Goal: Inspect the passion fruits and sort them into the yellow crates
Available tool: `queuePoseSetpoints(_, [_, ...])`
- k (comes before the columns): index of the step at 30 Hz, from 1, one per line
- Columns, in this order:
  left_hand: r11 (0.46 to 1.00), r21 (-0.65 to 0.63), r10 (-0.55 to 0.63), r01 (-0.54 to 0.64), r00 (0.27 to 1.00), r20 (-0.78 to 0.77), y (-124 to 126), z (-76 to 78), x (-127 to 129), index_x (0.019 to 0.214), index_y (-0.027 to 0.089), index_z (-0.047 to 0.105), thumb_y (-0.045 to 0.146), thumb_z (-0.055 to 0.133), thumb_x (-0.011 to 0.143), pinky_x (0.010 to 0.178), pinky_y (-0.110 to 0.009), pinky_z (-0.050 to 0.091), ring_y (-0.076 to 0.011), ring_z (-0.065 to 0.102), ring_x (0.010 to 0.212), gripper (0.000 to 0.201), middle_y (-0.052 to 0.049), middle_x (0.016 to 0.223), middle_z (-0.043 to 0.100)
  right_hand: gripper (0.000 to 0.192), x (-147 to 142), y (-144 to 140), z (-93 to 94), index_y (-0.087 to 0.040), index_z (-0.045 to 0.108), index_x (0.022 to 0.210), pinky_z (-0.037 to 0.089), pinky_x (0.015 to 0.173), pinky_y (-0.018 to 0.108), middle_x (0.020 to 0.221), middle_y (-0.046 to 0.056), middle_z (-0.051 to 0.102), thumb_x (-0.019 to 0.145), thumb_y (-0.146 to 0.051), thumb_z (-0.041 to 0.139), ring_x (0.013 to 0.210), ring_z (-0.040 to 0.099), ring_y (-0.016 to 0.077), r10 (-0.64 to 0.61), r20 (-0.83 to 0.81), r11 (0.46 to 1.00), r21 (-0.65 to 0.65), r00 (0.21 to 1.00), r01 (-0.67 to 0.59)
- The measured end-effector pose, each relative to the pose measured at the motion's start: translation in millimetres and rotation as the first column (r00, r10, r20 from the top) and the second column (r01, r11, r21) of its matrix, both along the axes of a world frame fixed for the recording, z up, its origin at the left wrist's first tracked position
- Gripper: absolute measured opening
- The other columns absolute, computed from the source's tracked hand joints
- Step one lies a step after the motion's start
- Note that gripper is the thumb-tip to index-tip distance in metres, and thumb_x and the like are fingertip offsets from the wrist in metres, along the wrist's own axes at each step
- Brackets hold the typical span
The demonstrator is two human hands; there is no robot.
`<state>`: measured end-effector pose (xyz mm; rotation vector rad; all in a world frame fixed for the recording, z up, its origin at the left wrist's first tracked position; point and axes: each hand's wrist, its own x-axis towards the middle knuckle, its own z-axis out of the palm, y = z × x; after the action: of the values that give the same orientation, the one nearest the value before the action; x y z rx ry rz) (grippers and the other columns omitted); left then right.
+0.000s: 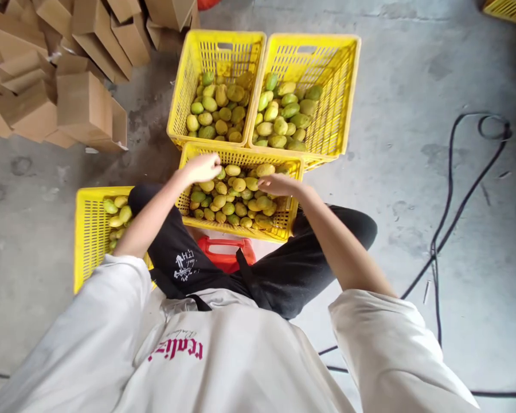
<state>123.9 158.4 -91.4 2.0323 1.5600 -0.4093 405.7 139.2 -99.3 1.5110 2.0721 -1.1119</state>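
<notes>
Mangoes [234, 198] fill the near yellow crate [241, 229] between the person's knees; left hand [203, 167] curls over fruit at its far-left corner, right hand [277, 184] rests open-fingered on fruit toward its right side.

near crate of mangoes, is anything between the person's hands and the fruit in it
Nothing visible is in the way. The near crate is open-topped, and both the left hand and the right hand are already over the mangoes, resting on or just above the pile. Whether either grips a fruit cannot be told.
</notes>
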Motion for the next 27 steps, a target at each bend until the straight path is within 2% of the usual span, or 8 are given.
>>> queuePoseSetpoints(2, [0.989,-0.147,-0.041,0.027,0.994,-0.097,-16,-20.3,21,0.124,0.001,0.05,0.032,0.046,0.091,0.101,-0.052,0.029,-0.0325,0.048,0.118,0.045,-0.018,0.122,0.056,0.031,-12,-9,-19.8,-0.006,0.066,0.112,0.046,0.091,0.032,0.114,0.017,0.066,0.092,-0.02,0.046,0.106,0.063,0.0206,-0.034,0.1,0.999,-0.002,0.994,0.035])
queuePoseSetpoints(4, [0.975,-0.223,-0.049,0.015,0.988,-0.148,-33,-46.5,40,0.118,0.005,0.055,0.028,0.055,0.084,0.101,-0.049,0.031,-0.0337,0.05,0.117,0.041,-0.02,0.121,0.057,0.032,-18,-21,-43.7,-0.005,0.063,0.116,0.048,0.089,0.039,0.117,0.024,0.062,0.092,-0.016,0.046,0.108,0.062,0.0284,-0.097,0.213,0.995,0.02,0.972,0.095])
queuePoseSetpoints(8, [0.973,-0.227,0.006,-0.034,0.992,-0.123,-53,-104.8,55,0.128,0.008,0.047,0.025,0.049,0.085,0.098,-0.044,0.036,-0.0332,0.047,0.12,0.046,-0.022,0.131,0.049,0.041,-26,-48,-89.5,-0.006,0.055,0.127,0.052,0.083,0.038,0.147,0.029,0.029,0.088,-0.006,0.042,0.107,0.062,0.0318,-0.201,0.334,0.98,0.081,0.921,0.184])
queuePoseSetpoints(12, [0.958,-0.263,0.093,-0.114,0.992,-0.09,-64,-154.9,49,0.136,0.01,0.035,0.023,0.05,0.083,0.093,-0.043,0.04,-0.0353,0.048,0.118,0.056,-0.023,0.134,0.042,0.054,-35,-66,-127.8,-0.022,0.043,0.139,0.052,0.078,0.039,0.152,0.018,0.024,0.087,-0.008,0.042,0.125,0.045,0.039,-0.253,0.36,0.967,0.099,0.898,0.233])
queuePoseSetpoints(16, [0.938,-0.301,0.161,-0.172,0.985,-0.059,-75,-187.7,44,0.137,0.016,0.027,0.023,0.05,0.083,0.09,-0.037,0.041,-0.0298,0.052,0.111,0.06,-0.021,0.135,0.038,0.058,-34,-67,-154.9,-0.029,0.042,0.139,0.049,0.083,0.044,0.155,0.011,0.021,0.087,-0.006,0.034,0.132,0.031,0.0405,-0.391,0.337,0.919,0.089,0.857,0.384])
queuePoseSetpoints(18, [0.934,-0.298,0.187,-0.196,0.981,-0.057,-77,-194.4,43,0.134,0.019,0.028,0.022,0.051,0.081,0.091,-0.035,0.041,-0.0273,0.052,0.11,0.057,-0.018,0.133,0.039,0.058,-31,-65,-159.8,-0.03,0.041,0.139,0.048,0.081,0.044,0.154,0.011,0.022,0.086,-0.008,0.036,0.131,0.032,0.0406,-0.435,0.305,0.898,0.072,0.847,0.435])
queuePoseSetpoints(21, [0.937,-0.286,0.194,-0.199,0.98,-0.044,-81,-190.0,43,0.125,0.021,0.034,0.022,0.06,0.073,0.095,-0.037,0.039,-0.0278,0.048,0.114,0.058,-0.014,0.132,0.039,0.058,-25,-62,-156.0,-0.03,0.041,0.137,0.047,0.081,0.039,0.149,0.012,0.029,0.083,-0.01,0.044,0.125,0.04,0.0372,-0.459,0.249,0.884,0.033,0.853,0.466])
queuePoseSetpoints(27, [0.94,-0.284,0.196,-0.189,0.981,-0.004,-78,-148.1,47,0.125,0.015,0.036,0.027,0.071,0.057,0.103,-0.04,0.034,-0.0373,0.039,0.127,0.077,-0.021,0.139,0.034,0.063,-21,-56,-130.4,-0.018,0.04,0.132,0.047,0.087,0.037,0.121,0.015,0.055,0.076,-0.033,0.063,0.107,0.057,0.0304,-0.536,0.123,0.835,-0.075,0.836,0.546])
